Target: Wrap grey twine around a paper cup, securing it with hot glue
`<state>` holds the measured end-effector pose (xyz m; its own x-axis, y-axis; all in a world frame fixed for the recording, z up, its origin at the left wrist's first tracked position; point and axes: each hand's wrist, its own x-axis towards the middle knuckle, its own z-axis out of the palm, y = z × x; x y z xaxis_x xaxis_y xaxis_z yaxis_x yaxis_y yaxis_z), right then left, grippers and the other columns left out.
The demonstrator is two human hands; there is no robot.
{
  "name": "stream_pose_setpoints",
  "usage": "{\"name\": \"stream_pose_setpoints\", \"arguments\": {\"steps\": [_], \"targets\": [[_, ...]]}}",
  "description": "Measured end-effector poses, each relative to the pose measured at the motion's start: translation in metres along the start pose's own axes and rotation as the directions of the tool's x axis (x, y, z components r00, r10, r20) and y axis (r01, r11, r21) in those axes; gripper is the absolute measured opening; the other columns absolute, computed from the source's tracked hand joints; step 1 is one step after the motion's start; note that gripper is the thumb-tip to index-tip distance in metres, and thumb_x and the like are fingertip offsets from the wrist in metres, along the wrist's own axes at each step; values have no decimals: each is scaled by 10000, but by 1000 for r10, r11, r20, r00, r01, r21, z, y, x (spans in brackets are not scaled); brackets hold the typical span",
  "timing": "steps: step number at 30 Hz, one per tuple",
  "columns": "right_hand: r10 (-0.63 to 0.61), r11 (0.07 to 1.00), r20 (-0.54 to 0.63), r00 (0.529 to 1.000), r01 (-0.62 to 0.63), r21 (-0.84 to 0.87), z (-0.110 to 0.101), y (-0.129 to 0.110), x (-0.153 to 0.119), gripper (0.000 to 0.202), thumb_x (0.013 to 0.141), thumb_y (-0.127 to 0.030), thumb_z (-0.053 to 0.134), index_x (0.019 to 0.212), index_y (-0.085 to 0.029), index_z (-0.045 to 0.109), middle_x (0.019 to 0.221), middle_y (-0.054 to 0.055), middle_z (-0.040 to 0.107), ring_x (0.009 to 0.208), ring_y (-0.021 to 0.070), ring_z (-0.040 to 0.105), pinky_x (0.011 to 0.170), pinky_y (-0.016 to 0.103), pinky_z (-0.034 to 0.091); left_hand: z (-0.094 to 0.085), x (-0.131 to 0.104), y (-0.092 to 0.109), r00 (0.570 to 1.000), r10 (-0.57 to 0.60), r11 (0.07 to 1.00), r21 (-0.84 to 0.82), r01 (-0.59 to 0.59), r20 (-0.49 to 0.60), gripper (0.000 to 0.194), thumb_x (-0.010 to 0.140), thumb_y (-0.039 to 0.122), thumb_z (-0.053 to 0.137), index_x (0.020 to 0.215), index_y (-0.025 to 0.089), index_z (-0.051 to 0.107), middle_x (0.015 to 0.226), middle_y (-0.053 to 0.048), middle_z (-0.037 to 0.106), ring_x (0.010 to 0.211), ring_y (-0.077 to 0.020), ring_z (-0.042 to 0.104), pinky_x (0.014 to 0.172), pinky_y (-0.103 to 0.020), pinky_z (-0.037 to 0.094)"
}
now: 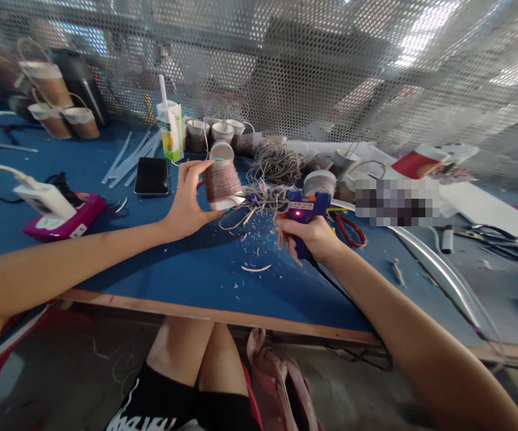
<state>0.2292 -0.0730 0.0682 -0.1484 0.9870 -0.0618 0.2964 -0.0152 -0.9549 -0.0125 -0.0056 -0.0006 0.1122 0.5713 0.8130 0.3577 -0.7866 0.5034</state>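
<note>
Fingers and thumb of my left hand (191,200) clasp a small cup wrapped in brown cord (221,182), tilted on its side above the blue table. My right hand (310,238) is closed round the handle of a blue glue gun (307,206) with a lit red light. The gun points left, toward the cup's white rim; whether its tip touches the cup I cannot tell. A tangle of grey cord (276,163) lies behind the gun, and loose strands and white scraps are scattered under both hands.
Behind the hands stand a drink carton (171,131) and several small cups. A black phone (151,176) and a pink power strip (67,218) lie left. Red-handled pliers (352,232), a clear tube and black scissors (505,240) are right. The table's wooden edge (205,312) runs in front.
</note>
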Motion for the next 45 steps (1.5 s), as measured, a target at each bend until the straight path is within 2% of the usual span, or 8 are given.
{"name": "stream_pose_setpoints", "arguments": {"steps": [19, 25, 27, 30, 35, 41, 43, 45], "targets": [[23, 998, -61, 998, -19, 60, -6, 1, 4, 221, 582, -245, 627, 415, -194, 492, 314, -26, 446, 247, 91, 404, 227, 211, 336, 2, -1, -4, 1000, -1, 996, -86, -2, -26, 857, 628, 530, 825, 1333, 295, 397, 1287, -92, 369, 1259, -279, 433, 937, -396, 564], [5, 992, -103, 995, -17, -122, -9, 8, 14, 194, 630, -296, 553, 481, -222, 454, 340, -40, 417, 290, 99, 404, 290, 244, 360, 2, -3, -8, 1000, 30, 990, -141, -31, -7, 857, 647, 538, 811, 1345, 324, 363, 1302, -82, 330, 1233, -258, 450, 979, -407, 535], [-142, 905, -109, 984, 84, -418, -17, 10, 21, 200, 669, -315, 538, 527, -230, 425, 387, -36, 432, 339, 106, 427, 364, 264, 397, 2, -4, -8, 999, 32, 989, -142, -33, -6, 871, 634, 516, 827, 1345, 333, 358, 1307, -80, 323, 1209, -254, 466, 969, -412, 537], [-386, 579, -7, 922, 236, -781, -38, 9, 33, 262, 652, -311, 621, 596, -233, 377, 543, 0, 501, 521, 148, 500, 532, 313, 427, 1, -6, -9, 1000, 22, 991, -133, -23, -11, 896, 618, 486, 847, 1350, 342, 352, 1308, -81, 322, 1198, -259, 471, 933, -409, 549], [-290, 341, 32, 956, 135, -931, -72, 4, 41, 345, 577, -264, 731, 691, -232, 407, 710, 29, 511, 636, 185, 489, 588, 336, 383, 1, -6, -9, 1000, 18, 990, -142, -20, -15, 898, 620, 470, 848, 1360, 350, 352, 1315, -80, 327, 1202, -259, 466, 929, -404, 546], [-277, 474, 11, 961, 146, -868, -88, 1, 32, 612, 390, -348, 877, 772, -246, 410, 797, 19, 442, 731, 208, 500, 617, 355, 456, 2, -4, -7, 999, 40, 992, -122, -42, -21, 863, 657, 509, 813, 1361, 334, 345, 1296, -85, 335, 1209, -257, 465, 949, -416, 542], [-424, 569, -50, 904, 223, -792, -76, 0, 28, 573, 466, -338, 851, 817, -253, 406, 882, 33, 460, 765, 206, 516, 681, 386, 488, 2, -4, -8, 999, 44, 991, -122, -47, -24, 867, 657, 522, 809, 1362, 331, 342, 1296, -86, 330, 1205, -256, 468, 941, -414, 544], [-516, 709, -86, 852, 370, -600, -54, 0, 23, 390, 705, -376, 720, 853, -247, 383, 988, 58, 526, 712, 160, 542, 709, 394, 512, 3, -5, -9, 999, 39, 992, -119, -43, -29, 882, 641, 537, 816, 1360, 334, 346, 1295, -84, 328, 1195, -255, 471, 931, -414, 545]]}}
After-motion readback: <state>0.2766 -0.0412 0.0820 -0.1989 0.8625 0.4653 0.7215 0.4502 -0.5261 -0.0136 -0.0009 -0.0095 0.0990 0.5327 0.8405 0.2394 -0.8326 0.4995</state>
